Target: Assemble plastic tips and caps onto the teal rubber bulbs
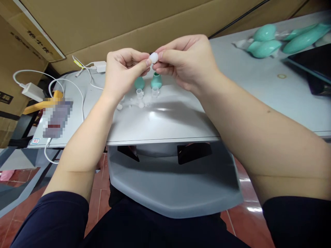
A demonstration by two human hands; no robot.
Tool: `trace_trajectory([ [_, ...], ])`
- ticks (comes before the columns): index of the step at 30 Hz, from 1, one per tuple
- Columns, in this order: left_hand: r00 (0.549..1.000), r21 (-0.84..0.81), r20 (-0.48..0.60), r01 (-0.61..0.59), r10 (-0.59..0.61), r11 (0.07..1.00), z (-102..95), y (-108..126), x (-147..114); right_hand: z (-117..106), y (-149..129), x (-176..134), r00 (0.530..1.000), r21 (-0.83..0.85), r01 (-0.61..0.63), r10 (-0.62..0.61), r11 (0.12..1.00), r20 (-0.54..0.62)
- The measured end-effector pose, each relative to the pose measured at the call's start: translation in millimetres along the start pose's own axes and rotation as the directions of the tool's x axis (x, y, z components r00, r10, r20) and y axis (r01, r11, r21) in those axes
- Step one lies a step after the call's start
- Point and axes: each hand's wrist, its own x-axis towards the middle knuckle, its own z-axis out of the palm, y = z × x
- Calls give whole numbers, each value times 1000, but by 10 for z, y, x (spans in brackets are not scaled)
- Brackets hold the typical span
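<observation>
A small white piece was found pinched between the thumb and fingertips of the left hand on one side and of the right hand on the other, raised above the table; neither hand was seen to grasp anything else. Whether the piece was made of one part or two could not be determined. For sound handling, it was judged that even pressure should be applied from both sides, the two grips be held in line, and squeezing be avoided, as so small and smooth a part could be expected to slip. Below the fingers, an aqua vessel was observed standing upright, its narrow mouth uncovered; its contents could not be made out. Just left of it, a rounded aqua piece was noted, its top partly obscured by the left hand. Nearer the person, two clear cups with side stubs, a left cup and a right cup, were seen standing apart; no contents could be discerned in either. Small white parts were scattered beside the left cup. At the far right, aqua bulbs were recorded in clear wrapping; at the left, a charger with a white cable was noted.
</observation>
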Motion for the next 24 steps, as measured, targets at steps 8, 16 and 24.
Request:
trace_trajectory([
  [8, 996, 90, 78, -44, 37, 995, -96, 152, -12, -211, -198, 37, 988, -277, 154, -152, 948, 29],
  [16, 807, 620, 553, -229, -210, 751, -27, 355, -167, -398, -328, 87, 816, -883, 190, 431, 428, 384],
  [24, 708, 767, 591, -344, -386, 542, 48, 342, -173, -287, -271, 47, 765, -911, 287, 502, 296, 404],
])
